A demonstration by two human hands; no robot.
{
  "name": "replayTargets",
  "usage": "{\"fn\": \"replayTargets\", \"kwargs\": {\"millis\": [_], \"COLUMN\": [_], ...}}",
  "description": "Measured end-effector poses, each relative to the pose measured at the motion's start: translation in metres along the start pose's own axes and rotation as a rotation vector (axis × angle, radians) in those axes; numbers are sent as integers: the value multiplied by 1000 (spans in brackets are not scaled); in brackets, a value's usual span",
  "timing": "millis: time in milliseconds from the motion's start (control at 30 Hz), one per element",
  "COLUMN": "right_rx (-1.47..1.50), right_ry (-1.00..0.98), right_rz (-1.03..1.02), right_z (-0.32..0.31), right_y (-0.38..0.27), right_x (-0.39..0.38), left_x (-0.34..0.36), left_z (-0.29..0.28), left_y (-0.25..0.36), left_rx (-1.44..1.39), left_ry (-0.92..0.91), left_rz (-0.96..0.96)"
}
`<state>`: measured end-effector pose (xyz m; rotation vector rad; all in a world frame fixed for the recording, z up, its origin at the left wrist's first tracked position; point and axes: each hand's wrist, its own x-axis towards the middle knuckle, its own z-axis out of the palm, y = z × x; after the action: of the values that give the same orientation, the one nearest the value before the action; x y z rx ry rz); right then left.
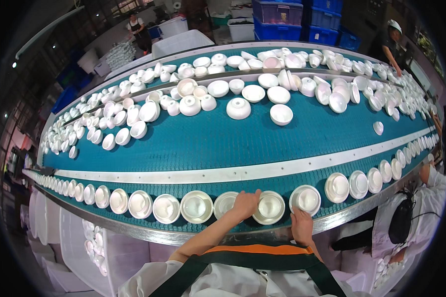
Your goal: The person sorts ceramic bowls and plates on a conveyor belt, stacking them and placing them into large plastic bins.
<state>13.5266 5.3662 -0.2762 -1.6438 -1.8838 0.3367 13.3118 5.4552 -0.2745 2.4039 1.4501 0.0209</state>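
My left hand (247, 204) reaches over the near teal belt lane, fingers curled and closed, between two white dishes. It partly covers the left dish (224, 203), and its fingertips come close to the far rim of the right dish (268, 218). Whatever lies under those fingers is hidden. Farther right, my right hand (302, 225) has its fingers closed at the near rim of another white dish (313, 195). Smaller round white bowls sit inside the dishes, such as one small bowl (196, 207) left of my left hand.
A pale divider rail (198, 176) separates this lane from a wide teal belt (193, 146) strewn with loose white bowls (281, 114). The belt has a metal front edge (148, 231). Co-workers stand at the right (411, 213) and far right (391, 47). Blue crates (277, 30) are stacked behind.
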Motion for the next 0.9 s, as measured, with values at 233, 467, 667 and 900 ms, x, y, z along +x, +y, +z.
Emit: {"fn": "replayTargets", "kwargs": {"millis": [233, 467, 667, 900], "right_rx": [-35, -178, -98, 218], "right_ry": [294, 101, 3, 137], "right_rz": [180, 114, 24, 93], "right_z": [-57, -30, -45, -79], "right_y": [66, 114, 96, 131], "right_x": [9, 30, 24, 17], "left_x": [8, 67, 81, 76], "left_z": [-7, 10, 21, 33], "left_y": [6, 78, 93, 89], "left_rx": [-125, -164, -135, -138], "left_ry": [118, 184, -144, 56], "left_rz": [-90, 116, -81, -159]}}
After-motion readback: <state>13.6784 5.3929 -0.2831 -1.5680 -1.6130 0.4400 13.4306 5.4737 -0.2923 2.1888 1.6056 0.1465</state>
